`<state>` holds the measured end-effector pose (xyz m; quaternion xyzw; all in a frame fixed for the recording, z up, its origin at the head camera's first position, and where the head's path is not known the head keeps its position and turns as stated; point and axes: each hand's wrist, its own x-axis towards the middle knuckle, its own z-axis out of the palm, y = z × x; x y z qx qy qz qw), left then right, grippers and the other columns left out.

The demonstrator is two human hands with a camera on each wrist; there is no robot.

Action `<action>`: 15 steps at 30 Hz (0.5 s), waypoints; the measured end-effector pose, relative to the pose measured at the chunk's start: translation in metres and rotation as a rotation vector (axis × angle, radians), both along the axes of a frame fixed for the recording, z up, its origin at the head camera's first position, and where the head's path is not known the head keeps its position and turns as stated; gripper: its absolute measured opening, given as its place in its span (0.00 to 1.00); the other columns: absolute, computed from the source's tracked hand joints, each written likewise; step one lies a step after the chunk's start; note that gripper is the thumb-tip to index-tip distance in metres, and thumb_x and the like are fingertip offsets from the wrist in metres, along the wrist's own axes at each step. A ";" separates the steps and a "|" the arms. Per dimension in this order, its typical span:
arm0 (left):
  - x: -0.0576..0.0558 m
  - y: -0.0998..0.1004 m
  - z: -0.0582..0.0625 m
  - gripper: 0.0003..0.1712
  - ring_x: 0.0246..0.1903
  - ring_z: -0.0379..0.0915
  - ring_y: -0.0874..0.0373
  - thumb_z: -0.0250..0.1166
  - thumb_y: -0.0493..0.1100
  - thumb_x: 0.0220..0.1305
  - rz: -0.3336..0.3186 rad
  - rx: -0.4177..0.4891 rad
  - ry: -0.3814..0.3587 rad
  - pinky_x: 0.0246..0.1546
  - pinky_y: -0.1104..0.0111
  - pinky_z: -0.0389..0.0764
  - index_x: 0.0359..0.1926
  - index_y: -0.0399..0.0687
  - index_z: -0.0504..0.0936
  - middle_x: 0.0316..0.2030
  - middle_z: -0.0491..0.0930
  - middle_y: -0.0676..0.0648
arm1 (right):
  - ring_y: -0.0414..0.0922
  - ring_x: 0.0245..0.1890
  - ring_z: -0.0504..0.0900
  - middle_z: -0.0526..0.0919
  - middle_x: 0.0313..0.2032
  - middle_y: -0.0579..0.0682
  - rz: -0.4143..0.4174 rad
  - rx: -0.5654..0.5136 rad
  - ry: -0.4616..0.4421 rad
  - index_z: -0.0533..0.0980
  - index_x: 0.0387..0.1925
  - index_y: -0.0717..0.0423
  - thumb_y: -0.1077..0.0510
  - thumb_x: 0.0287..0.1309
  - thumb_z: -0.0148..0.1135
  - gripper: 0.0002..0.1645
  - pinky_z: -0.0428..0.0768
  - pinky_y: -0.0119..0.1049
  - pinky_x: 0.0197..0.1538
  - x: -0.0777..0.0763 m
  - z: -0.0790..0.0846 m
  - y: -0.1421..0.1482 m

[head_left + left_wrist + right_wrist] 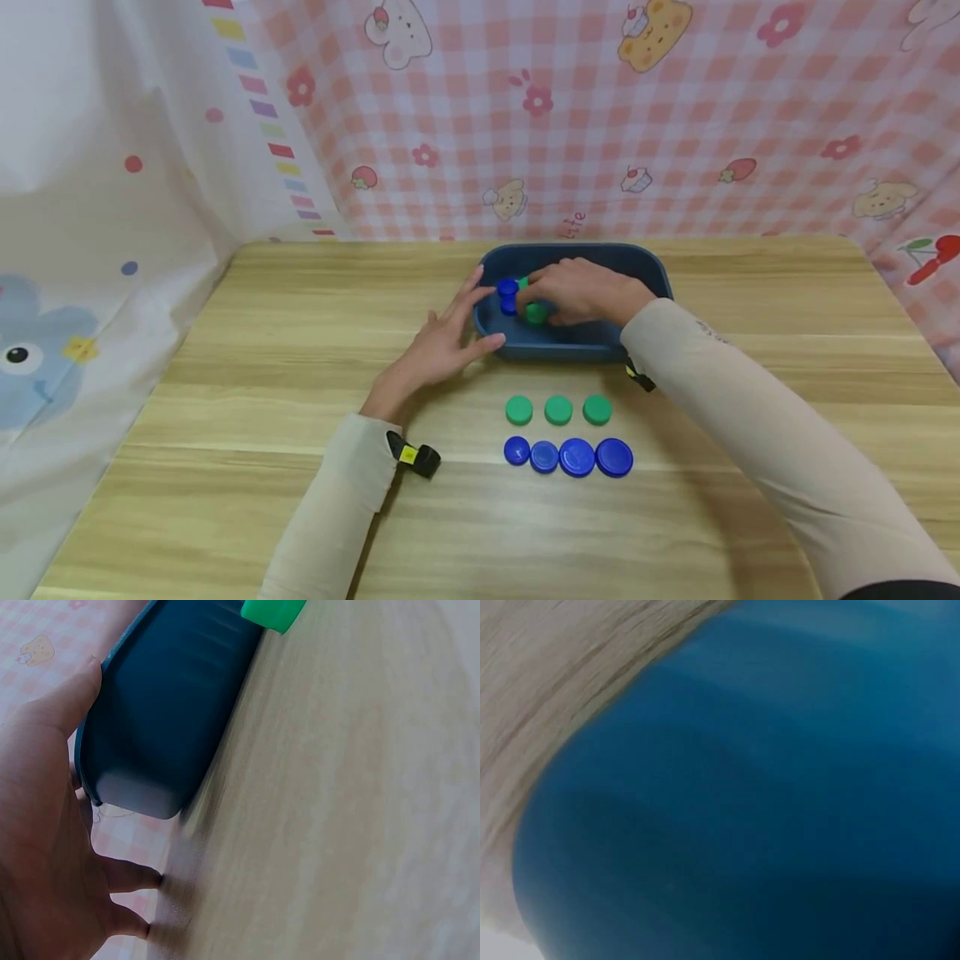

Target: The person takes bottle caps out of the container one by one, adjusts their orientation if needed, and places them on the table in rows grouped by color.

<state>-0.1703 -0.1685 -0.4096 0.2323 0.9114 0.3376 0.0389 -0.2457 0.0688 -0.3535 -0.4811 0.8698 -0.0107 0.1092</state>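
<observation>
One blue tray [558, 350] sits upright, long axis running left to right.

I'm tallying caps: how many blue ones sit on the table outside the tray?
4, in one row: two smaller blue caps on the left, then two larger blue caps on the right. More blue caps are inside the tray, where the right hand may hide some.

Left hand [441, 346]: fingers spread, thumb apart
Right hand [579, 292]: back up, fingers bent down, tips partly hidden
Left forearm [327, 508]: sleeved, slants forward, inward
Right forearm [765, 446]: sleeved, reaches diagonally leftward
</observation>
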 end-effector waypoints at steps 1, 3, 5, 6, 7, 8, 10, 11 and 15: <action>0.000 0.000 0.001 0.43 0.72 0.40 0.50 0.48 0.72 0.64 -0.001 0.000 0.001 0.59 0.31 0.38 0.73 0.63 0.49 0.73 0.27 0.66 | 0.45 0.38 0.77 0.79 0.50 0.46 -0.005 0.010 -0.008 0.79 0.47 0.37 0.58 0.53 0.71 0.20 0.78 0.45 0.47 0.000 0.000 0.000; 0.000 0.000 0.001 0.42 0.72 0.41 0.50 0.48 0.72 0.64 -0.001 -0.002 0.003 0.60 0.31 0.38 0.73 0.64 0.49 0.73 0.27 0.66 | 0.45 0.40 0.77 0.79 0.51 0.46 -0.012 0.030 -0.025 0.79 0.47 0.36 0.59 0.53 0.71 0.20 0.78 0.45 0.48 -0.001 0.000 0.001; 0.000 0.000 0.001 0.42 0.72 0.40 0.51 0.48 0.71 0.64 0.000 -0.004 0.002 0.60 0.32 0.38 0.73 0.64 0.49 0.73 0.27 0.66 | 0.46 0.41 0.77 0.79 0.52 0.46 -0.016 0.047 -0.042 0.79 0.47 0.36 0.59 0.53 0.71 0.21 0.77 0.46 0.49 -0.001 0.001 0.001; 0.000 0.000 0.001 0.42 0.72 0.40 0.51 0.48 0.71 0.64 0.000 -0.005 0.002 0.60 0.32 0.38 0.73 0.64 0.49 0.73 0.27 0.65 | 0.46 0.41 0.77 0.79 0.52 0.46 -0.014 0.054 -0.046 0.79 0.47 0.36 0.60 0.54 0.71 0.21 0.77 0.47 0.49 -0.001 0.001 0.002; 0.000 0.000 0.001 0.42 0.72 0.40 0.50 0.48 0.71 0.64 0.001 -0.005 0.003 0.60 0.32 0.38 0.73 0.64 0.49 0.73 0.27 0.65 | 0.46 0.41 0.77 0.79 0.51 0.47 -0.011 0.059 -0.050 0.79 0.47 0.36 0.60 0.54 0.70 0.21 0.77 0.47 0.49 -0.001 0.001 0.002; 0.000 0.000 0.001 0.42 0.72 0.40 0.51 0.48 0.71 0.64 0.001 -0.006 0.003 0.60 0.32 0.38 0.73 0.64 0.49 0.73 0.27 0.65 | 0.46 0.41 0.77 0.79 0.51 0.47 -0.007 0.066 -0.052 0.79 0.47 0.37 0.60 0.54 0.70 0.21 0.77 0.47 0.49 -0.001 0.001 0.002; 0.000 0.000 0.001 0.42 0.72 0.40 0.51 0.48 0.71 0.64 0.000 -0.004 0.003 0.60 0.32 0.38 0.73 0.63 0.49 0.73 0.27 0.65 | 0.46 0.41 0.77 0.80 0.49 0.47 0.003 0.072 -0.051 0.79 0.47 0.38 0.60 0.54 0.70 0.20 0.78 0.47 0.48 -0.001 0.002 0.002; 0.000 0.000 0.001 0.42 0.72 0.40 0.51 0.48 0.71 0.64 0.000 -0.003 0.003 0.60 0.32 0.37 0.73 0.63 0.49 0.73 0.27 0.66 | 0.46 0.40 0.77 0.80 0.48 0.46 0.007 0.076 -0.048 0.79 0.47 0.38 0.60 0.54 0.70 0.20 0.78 0.46 0.48 -0.001 0.002 0.002; 0.001 0.000 0.001 0.42 0.72 0.40 0.52 0.48 0.72 0.64 0.001 -0.001 0.003 0.60 0.32 0.37 0.73 0.64 0.49 0.73 0.27 0.67 | 0.46 0.40 0.77 0.80 0.48 0.46 0.007 0.081 -0.044 0.79 0.47 0.38 0.60 0.53 0.71 0.20 0.78 0.45 0.47 -0.001 0.003 0.003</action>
